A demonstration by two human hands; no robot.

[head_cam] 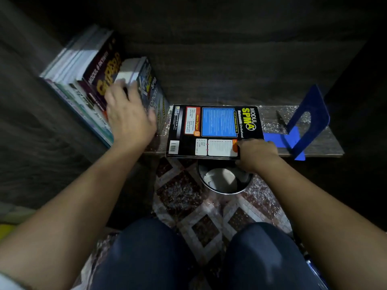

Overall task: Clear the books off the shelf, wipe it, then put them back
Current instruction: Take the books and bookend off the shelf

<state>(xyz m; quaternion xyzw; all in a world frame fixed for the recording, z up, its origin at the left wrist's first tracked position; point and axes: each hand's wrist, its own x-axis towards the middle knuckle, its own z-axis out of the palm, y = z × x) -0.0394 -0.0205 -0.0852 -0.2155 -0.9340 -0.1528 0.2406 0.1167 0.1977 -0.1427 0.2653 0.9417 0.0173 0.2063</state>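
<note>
1 flat bk (213, 130), 1 bookend (310, 122), 1 bin (224, 181) (leaning bks (83, 70): several).

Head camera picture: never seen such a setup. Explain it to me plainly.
No machine here: a person wears a camera on the head, so the one picture looks down at their own arms and knees. On the shelf, books lean at the left; the left hand rests on them, too blurred to show a grip. A black workbook lies flat, its near corner pinched by the right hand. A blue bookend stands at the right; a round bin sits below.
</note>
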